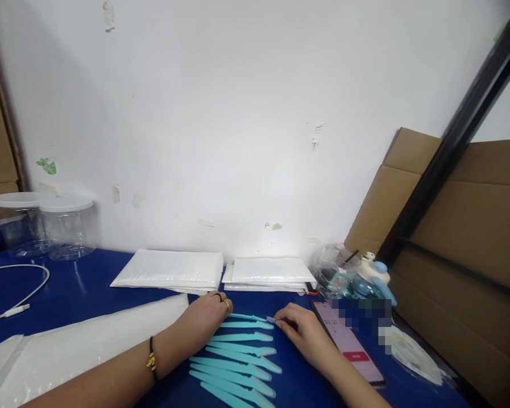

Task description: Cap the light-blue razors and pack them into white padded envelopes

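Note:
Several turquoise eyebrow razors (240, 367) lie side by side in a column on the blue table, blade ends to the right. At the far end of the column, my left hand (208, 317) has its fingers closed at the handle end of the topmost razor (249, 317). Opposite it, my right hand (301, 328) pinches a small translucent piece (271, 320), possibly a blade cover, at that razor's blade end. My left fingertips are partly hidden behind the hand.
White padded envelopes (170, 269) and a second stack (272, 272) lie along the wall. A large white envelope (97, 343) is under my left forearm. A phone (352, 345) lies right of my right hand, near a bottle (365, 283). Clear jars (68, 226) and a white cable (17, 310) are left.

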{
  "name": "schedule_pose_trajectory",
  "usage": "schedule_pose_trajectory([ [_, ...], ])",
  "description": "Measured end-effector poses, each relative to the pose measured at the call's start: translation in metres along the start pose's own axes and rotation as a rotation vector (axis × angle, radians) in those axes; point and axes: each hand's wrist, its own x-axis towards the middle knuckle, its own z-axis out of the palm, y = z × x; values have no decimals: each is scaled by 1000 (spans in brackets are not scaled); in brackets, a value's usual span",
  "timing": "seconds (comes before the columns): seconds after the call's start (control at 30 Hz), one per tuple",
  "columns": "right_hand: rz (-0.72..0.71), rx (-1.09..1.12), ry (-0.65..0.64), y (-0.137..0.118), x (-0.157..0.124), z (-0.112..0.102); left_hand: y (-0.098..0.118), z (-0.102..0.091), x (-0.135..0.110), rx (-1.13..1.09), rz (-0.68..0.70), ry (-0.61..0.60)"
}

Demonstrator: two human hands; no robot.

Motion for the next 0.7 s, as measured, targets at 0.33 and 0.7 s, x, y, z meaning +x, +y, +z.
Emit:
schedule_pose_trajectory([
  [0.33,-27,68,-22,-5,5,10,4,1,2,-48,19,-22],
  [0.7,-140,18,-57,-14,-1,12,25,-35,-7,-212,28,-93],
])
